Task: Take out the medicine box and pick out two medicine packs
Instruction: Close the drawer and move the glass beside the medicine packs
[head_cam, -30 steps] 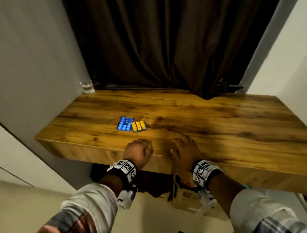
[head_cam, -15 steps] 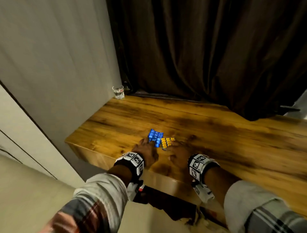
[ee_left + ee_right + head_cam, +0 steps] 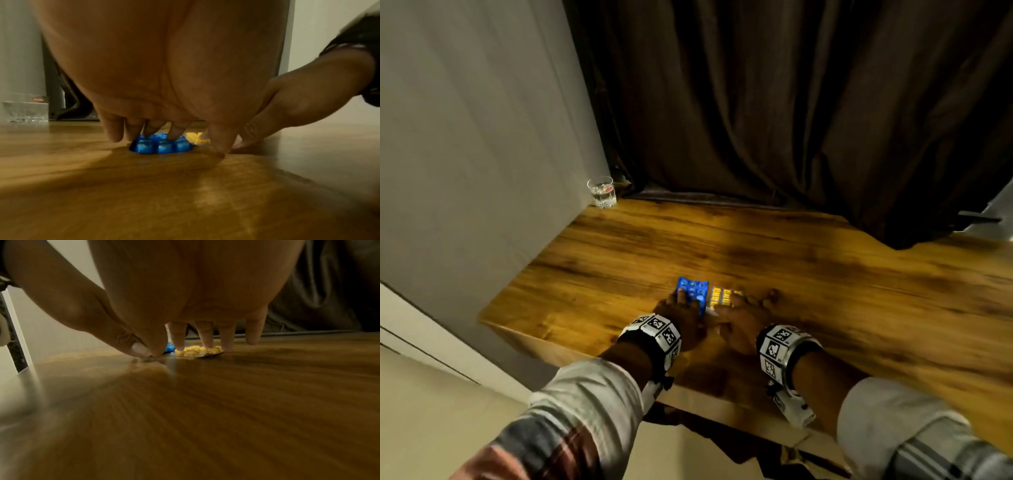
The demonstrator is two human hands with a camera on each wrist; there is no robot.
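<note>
On the tabletop (image 3: 825, 291), two medicine packs lie side by side near its front edge, touching. The left hand (image 3: 683, 318) rests on the left pack (image 3: 693, 291), the right hand (image 3: 743, 322) on the right pack (image 3: 722, 297). A glass (image 3: 602, 192) stands in the far left corner, against the wall, before the curtain (image 3: 791, 102).

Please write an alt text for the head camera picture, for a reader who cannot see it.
Two hands rest on a wooden table: the left hand touches a blue pill pack, and the right hand touches a yellow pill pack beside it. A drinking glass stands at the far left corner, before a dark curtain.
</note>
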